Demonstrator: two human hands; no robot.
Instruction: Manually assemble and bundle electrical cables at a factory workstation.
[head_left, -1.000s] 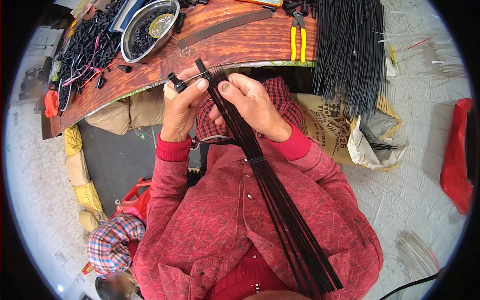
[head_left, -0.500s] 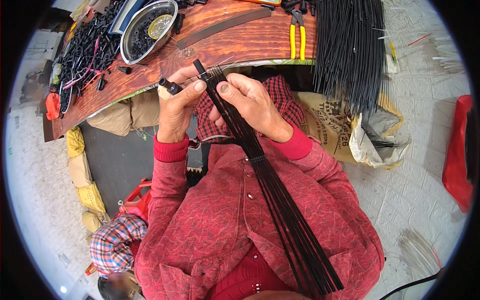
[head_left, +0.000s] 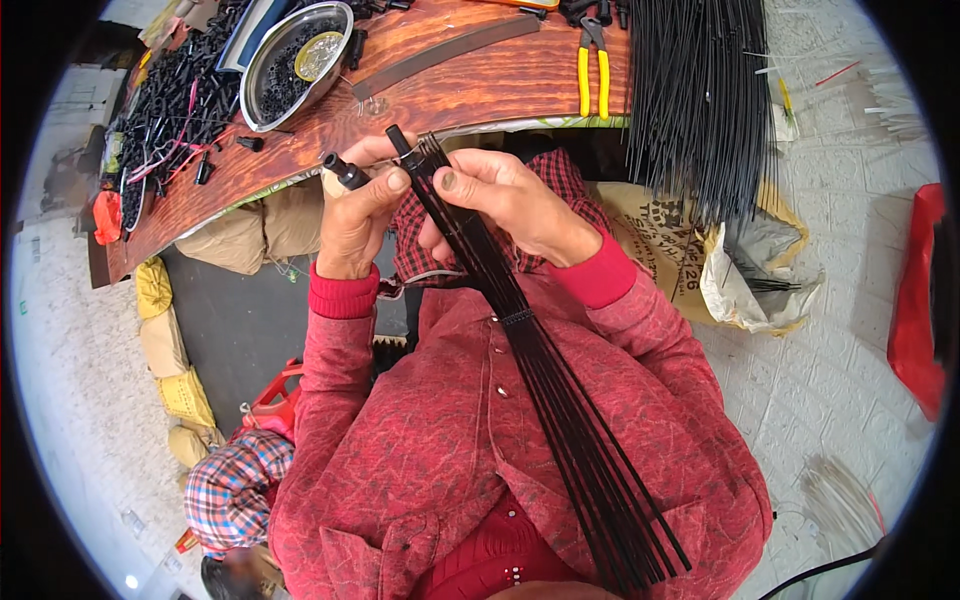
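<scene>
While a steel bowl [head_left: 251, 82] stands far left, containing small black parts [head_left: 278, 92] and a yellow dish [head_left: 300, 68], the left hand [head_left: 353, 220], closed around a black cylindrical fitting [head_left: 346, 171], sits beside the black rod bundle [head_left: 528, 342], its axis running far left to near right; the right hand [head_left: 512, 205], nearer, pinches its far end. Right, an open sack [head_left: 719, 287] contains thin black rods [head_left: 766, 285].

A red-brown wood table [head_left: 480, 92] with dark grain spans the top, its front edge curved (the fisheye bends straight lines) and partly trimmed in green [head_left: 560, 124]. On the right, the pale floor [head_left: 745, 385] carries a pattern of lines. Below the table's left part lies a dark grey mat [head_left: 230, 330], yellow and tan sacks [head_left: 165, 340] along its left side. Light is bright.
</scene>
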